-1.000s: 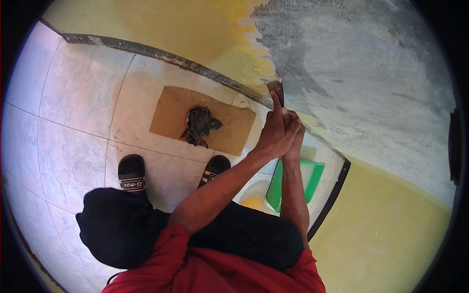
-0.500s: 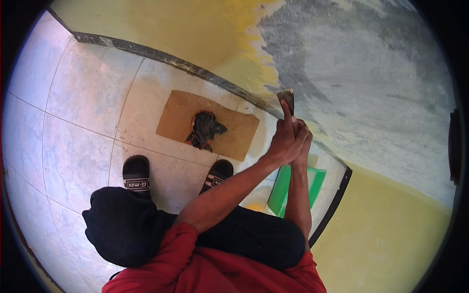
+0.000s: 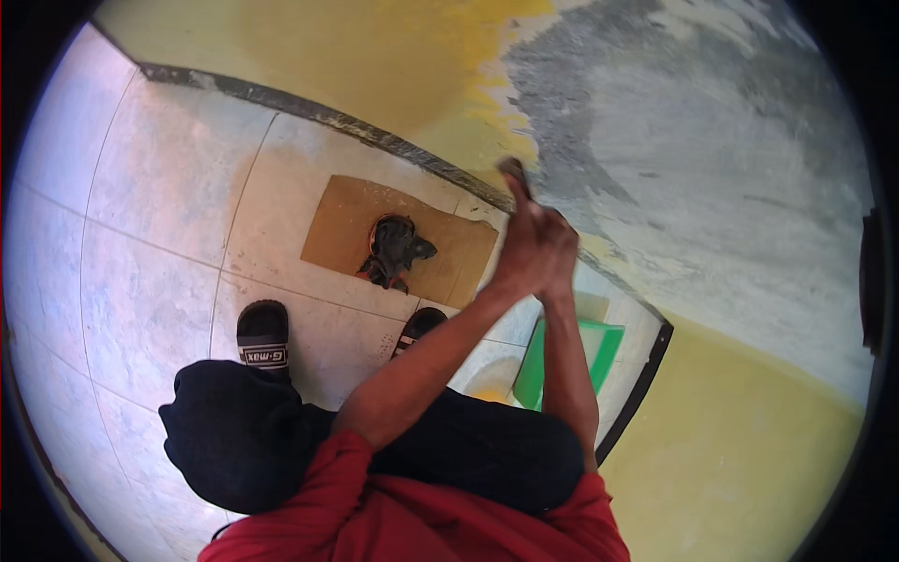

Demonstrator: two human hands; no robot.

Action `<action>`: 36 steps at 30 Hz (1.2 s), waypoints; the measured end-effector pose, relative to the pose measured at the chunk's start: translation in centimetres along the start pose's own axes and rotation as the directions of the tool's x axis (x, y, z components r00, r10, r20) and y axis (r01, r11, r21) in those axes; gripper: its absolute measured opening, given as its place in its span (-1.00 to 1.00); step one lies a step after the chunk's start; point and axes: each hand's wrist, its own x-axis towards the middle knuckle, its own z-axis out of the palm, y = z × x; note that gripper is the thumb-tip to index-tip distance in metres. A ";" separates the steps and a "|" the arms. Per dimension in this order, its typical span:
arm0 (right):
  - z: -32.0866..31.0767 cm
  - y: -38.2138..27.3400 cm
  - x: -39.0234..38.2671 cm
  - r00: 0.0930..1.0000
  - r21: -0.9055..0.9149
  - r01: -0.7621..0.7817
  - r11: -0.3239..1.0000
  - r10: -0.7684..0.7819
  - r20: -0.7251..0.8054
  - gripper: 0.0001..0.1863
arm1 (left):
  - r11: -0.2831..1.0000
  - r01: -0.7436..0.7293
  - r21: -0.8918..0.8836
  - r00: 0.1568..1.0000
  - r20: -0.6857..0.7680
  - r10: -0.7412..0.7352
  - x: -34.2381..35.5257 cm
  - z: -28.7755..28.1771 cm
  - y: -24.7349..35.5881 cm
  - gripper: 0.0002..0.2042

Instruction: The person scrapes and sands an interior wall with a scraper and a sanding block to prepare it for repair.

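left hand [image 3: 523, 259] has its fingers clamped on a small dark scraper [image 3: 512, 170], with the right hand [image 3: 565, 242] bunched against it, but it's blurry so can't tell how those fingers sit. scraper's up at the yellow wall [image 3: 365, 66] by the dark baseboard [image 3: 323, 112], just left of the grey patch [image 3: 684, 159], can't tell if it's touching.

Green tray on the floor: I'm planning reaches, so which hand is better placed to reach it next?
Probably the right hand: its forearm crosses the green tray in this view, while the left hand comes from farther left. Both hands are together at the flat tool.
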 end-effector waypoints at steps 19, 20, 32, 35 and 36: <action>-0.6 -1.1 -3.0 0.850 0.773 -0.390 0.500 0.519 0.093 -0.67 | 0.979 0.014 0.201 0.994 0.106 -0.037 -1.8 1.8 -2.0 -0.17; -0.7 -0.7 -2.1 0.851 0.770 -0.384 0.509 0.519 0.082 -0.67 | 0.981 0.007 0.193 0.993 0.112 -0.029 -1.2 1.7 -0.6 -0.17; -0.4 -1.5 -2.8 0.882 0.701 -0.353 0.619 0.470 0.029 -0.76 | 0.991 0.125 0.051 0.966 0.222 -0.134 -2.2 0.0 1.0 -0.08; -0.5 -2.0 -1.9 0.903 0.742 -0.324 0.587 0.426 0.058 -0.83 | 0.998 0.020 0.065 1.000 0.019 -0.021 -1.7 -0.3 1.1 -0.14; -0.4 -2.4 -1.4 0.929 0.699 -0.305 0.647 0.363 0.069 -0.83 | 0.997 0.014 0.070 0.999 0.039 -0.017 -1.7 -0.4 0.9 -0.14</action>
